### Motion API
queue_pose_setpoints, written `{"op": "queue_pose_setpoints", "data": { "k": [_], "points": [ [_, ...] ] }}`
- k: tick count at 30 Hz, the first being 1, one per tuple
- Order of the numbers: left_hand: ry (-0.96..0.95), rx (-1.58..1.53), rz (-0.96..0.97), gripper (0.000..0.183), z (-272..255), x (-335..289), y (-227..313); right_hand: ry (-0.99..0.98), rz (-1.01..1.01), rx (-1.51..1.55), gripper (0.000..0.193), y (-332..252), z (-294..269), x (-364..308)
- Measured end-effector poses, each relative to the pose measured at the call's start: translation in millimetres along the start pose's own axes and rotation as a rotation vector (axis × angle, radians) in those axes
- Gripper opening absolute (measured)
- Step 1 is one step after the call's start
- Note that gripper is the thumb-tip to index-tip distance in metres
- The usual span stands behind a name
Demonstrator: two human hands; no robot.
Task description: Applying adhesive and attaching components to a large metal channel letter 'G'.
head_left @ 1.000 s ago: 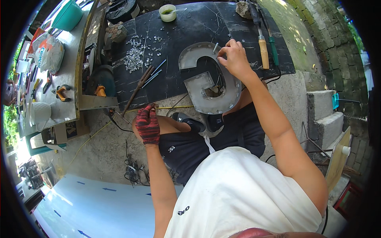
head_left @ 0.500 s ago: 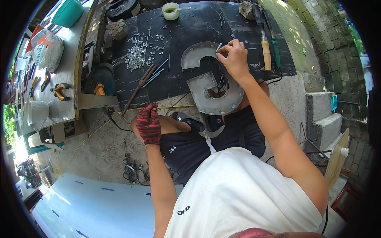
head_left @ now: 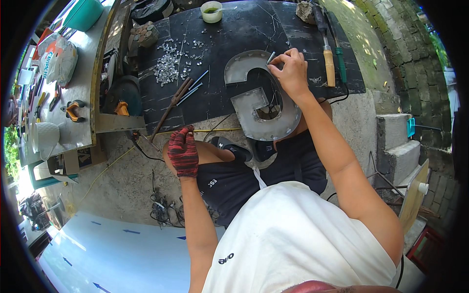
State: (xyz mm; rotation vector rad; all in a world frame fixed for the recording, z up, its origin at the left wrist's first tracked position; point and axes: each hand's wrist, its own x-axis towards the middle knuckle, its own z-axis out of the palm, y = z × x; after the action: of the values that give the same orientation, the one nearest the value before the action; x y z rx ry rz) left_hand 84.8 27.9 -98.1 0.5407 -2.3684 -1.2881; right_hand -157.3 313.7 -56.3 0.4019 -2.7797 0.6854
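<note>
A hollow grey metal letter (head_left: 267,128), curved like a G, lies over the near edge of the black table, above my knees. At its upper right arm, my right hand (head_left: 289,73) is bare and pinches a short thin silvery rod (head_left: 270,57) between thumb and fingers. The rod stands tilted, its lower end at the letter's face. My left hand (head_left: 183,154) wears a red and black striped glove and hovers over my left knee. Its fingers are closed together; anything in them is too small to make out. A brown metal bar (head_left: 171,106) lies beyond it, beside several thin bluish rods (head_left: 190,94).
Small clear pieces (head_left: 168,66) are scattered at the table's far left, near a white cup (head_left: 211,13) of green liquid. Two corded tools lie right, one with a wooden handle (head_left: 329,68), one with a green handle (head_left: 340,66). A side bench (head_left: 83,132) stands left; cables (head_left: 166,210) lie on the floor.
Almost nothing differs. The right hand and rod have shifted very slightly in the picture, as has the letter; the left hand keeps its closed pose.
</note>
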Motion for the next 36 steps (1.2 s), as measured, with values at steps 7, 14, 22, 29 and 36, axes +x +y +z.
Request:
{"op": "queue_pose_setpoints", "data": {
  "k": [7,14,22,29,36],
  "points": [
    [-0.011,0.052,0.023,0.016,-1,0,0,-0.012,0.038,-0.024,0.017,-6,0,1],
    [-0.004,0.040,0.031,0.016,1,0,-6,0.010,0.031,0.000,0.015,0,-6,2],
    [-0.005,0.029,0.029,0.016,-1,0,-3,0.243,0.008,-0.040,0.019,41,-69,11],
    [-0.029,0.033,0.009,0.016,10,-3,2,0.134,0.134,-0.323,0.041,109,-88,-2],
    [-0.243,-0.572,-0.574,0.035,78,-36,46,0.006,0.328,-0.236,0.051,122,-76,7]
  ]
}}
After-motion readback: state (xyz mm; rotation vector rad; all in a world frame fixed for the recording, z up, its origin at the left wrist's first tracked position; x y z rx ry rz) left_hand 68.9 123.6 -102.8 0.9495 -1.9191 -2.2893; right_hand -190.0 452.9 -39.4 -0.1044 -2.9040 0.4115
